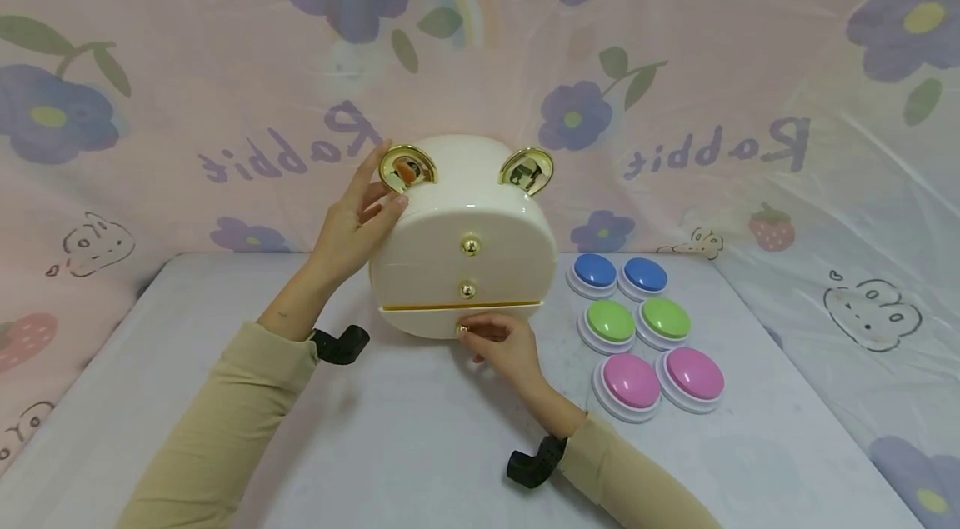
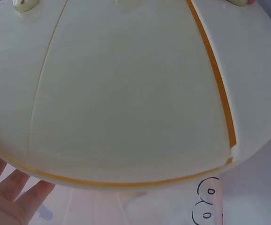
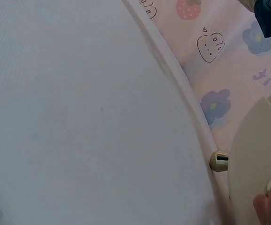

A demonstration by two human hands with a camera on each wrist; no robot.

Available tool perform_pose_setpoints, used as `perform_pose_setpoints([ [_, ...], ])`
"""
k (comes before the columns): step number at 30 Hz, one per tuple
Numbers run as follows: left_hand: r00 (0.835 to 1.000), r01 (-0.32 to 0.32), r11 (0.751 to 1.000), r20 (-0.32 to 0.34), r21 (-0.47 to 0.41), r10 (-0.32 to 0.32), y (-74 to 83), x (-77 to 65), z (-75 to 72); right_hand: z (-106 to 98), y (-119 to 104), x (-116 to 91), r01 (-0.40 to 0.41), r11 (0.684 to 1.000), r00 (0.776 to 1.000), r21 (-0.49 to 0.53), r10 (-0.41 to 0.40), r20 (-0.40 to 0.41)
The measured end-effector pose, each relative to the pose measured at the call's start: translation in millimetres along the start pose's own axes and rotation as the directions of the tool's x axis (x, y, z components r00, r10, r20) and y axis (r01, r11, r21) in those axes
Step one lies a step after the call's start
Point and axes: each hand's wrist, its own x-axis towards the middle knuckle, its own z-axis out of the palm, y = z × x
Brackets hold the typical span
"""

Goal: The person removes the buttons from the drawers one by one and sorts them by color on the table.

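Observation:
A white rounded storage box with gold ears and small gold knobs stands at the middle of the table. Its bottom drawer juts out slightly, with an orange-gold strip showing above it. My left hand holds the box's upper left side at the gold ear, thumb in front and fingers behind. In the left wrist view, the left fingers lie at the box's rim. My right hand pinches the bottom drawer's knob; the right wrist view shows the fingertips at a gold knob.
To the right of the box stand pairs of round push buttons with white bases: blue, green and pink. A printed cloth hangs behind the white table. A gold foot shows under the box.

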Motion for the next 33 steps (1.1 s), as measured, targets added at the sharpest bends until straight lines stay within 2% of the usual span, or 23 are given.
perform_pose_setpoints([
  [15, 0.999, -0.026, 1.000, -0.033, 0.008, 0.026, 6.5, -1.5, 2.4, 3, 0, 2, 0.012, 0.999, 0.999, 0.037, -0.010, -0.038],
  [23, 0.999, -0.045, 0.999, -0.024, 0.019, 0.045, 5.3, -0.7, 2.7, 3, 0, 3, 0.005, 0.999, 0.999, 0.046, -0.003, -0.049],
  [27, 0.998, -0.052, 0.998, -0.019, 0.047, 0.053, 5.2, -0.5, 1.1, 1, -1, 2, 0.013, 1.000, 1.000, 0.022, -0.012, -0.005],
  [33, 0.997, -0.075, 0.989, -0.020, 0.126, 0.078, 4.3, -0.7, 1.1, -9, -7, -6, 0.006, 0.998, 0.991, -0.059, 0.002, 0.136],
])
